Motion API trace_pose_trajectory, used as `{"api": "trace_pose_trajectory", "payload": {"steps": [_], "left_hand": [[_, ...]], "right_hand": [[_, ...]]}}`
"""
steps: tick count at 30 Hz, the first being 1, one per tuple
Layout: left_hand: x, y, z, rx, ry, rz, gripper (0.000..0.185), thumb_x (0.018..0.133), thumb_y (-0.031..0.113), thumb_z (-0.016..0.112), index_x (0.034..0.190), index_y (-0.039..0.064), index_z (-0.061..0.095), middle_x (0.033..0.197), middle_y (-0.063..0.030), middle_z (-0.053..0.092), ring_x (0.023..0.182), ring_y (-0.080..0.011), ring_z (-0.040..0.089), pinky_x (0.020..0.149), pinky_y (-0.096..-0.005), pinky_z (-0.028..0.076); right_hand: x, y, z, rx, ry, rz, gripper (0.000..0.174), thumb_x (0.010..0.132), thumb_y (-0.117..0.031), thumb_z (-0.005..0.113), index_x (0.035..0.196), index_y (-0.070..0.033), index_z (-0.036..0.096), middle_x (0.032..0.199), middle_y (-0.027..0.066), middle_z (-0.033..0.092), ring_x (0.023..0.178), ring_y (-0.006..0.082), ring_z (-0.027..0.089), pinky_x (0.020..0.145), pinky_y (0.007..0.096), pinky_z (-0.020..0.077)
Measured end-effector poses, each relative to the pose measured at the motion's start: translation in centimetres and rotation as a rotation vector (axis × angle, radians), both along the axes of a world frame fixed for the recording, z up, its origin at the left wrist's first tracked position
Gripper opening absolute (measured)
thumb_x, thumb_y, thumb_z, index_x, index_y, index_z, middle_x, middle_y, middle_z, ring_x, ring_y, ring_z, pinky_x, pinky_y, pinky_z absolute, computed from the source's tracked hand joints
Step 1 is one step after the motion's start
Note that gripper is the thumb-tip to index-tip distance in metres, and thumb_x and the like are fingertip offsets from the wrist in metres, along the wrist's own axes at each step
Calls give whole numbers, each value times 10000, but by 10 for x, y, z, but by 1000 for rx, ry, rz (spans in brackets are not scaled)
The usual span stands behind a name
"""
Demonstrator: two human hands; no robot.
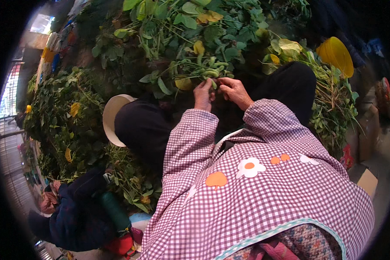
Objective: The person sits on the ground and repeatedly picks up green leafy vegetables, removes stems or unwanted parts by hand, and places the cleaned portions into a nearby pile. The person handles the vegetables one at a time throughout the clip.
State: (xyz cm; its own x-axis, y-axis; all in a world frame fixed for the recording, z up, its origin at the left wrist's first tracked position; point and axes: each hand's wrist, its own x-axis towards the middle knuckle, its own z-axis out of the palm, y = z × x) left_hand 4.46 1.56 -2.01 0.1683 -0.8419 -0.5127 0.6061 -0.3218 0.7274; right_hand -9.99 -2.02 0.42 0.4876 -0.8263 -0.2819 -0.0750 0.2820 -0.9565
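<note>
My left hand (204, 95) pinches at the base of a cluster of green bean pods (211, 73), which look like soybeans. One green pod (214, 84) hangs between the two hands. Close beside it, my right hand (235, 91) has its thumb and forefinger drawn together at the stalk end, whose tip is hidden by the fingers. The leafy bean plant (185, 73) stretches away to the left from my fingers, with a yellowed leaf (183, 84) under it. Both hands are between my knees, above a dark area.
A large heap of bean plants (214, 35) lies ahead, with more piles left (68, 123) and right (331, 104). A pale curved rim (109, 120) shows beside my left knee. A yellow bucket (336, 57) rests at right. Another person in dark clothes (78, 214) is at lower left.
</note>
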Motion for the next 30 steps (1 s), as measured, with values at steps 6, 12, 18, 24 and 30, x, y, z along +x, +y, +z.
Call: {"api": "trace_pose_trajectory", "payload": {"steps": [6, 12, 18, 24, 30], "left_hand": [[-11, 4, -6, 82, -112, 75, 113, 801, 163, 675, 844, 101, 591, 630, 37, 523, 454, -73, 446, 377, -213, 291], [-7, 3, 4, 20, 11, 81, 62, 804, 113, 657, 837, 85, 612, 613, 32, 523, 452, -83, 461, 382, -203, 316], [-4, 1, 25, -58, 180, 21, 77, 810, 80, 630, 885, 76, 617, 714, 11, 563, 577, -100, 509, 481, -195, 393], [-2, 0, 12, -38, 269, -13, 184, 859, 243, 596, 915, 67, 597, 695, 4, 551, 540, -107, 513, 472, -203, 416], [-12, -3, 16, 59, 16, 41, 181, 870, 267, 597, 840, 90, 568, 656, 15, 502, 483, -79, 484, 386, -182, 342]], "right_hand": [[-7, 2, -7, 104, 7, 75, 224, 823, -82, 539, 1004, 29, 609, 670, 0, 548, 535, 56, 448, 465, 216, 358], [-10, 0, -7, 139, -37, 113, 231, 856, -107, 542, 1056, -6, 595, 665, -20, 537, 508, 41, 420, 432, 184, 321], [-15, 4, 16, 48, -47, 69, 202, 842, -87, 542, 1004, -9, 634, 648, 0, 571, 497, 42, 440, 421, 183, 324], [-8, 5, 7, -238, 34, 31, 227, 781, -25, 560, 990, 7, 640, 656, 60, 620, 550, 97, 546, 515, 256, 444], [-12, 2, 13, -206, 182, 66, 173, 778, -17, 572, 920, -2, 671, 609, 75, 600, 507, 115, 529, 476, 271, 418]]}}
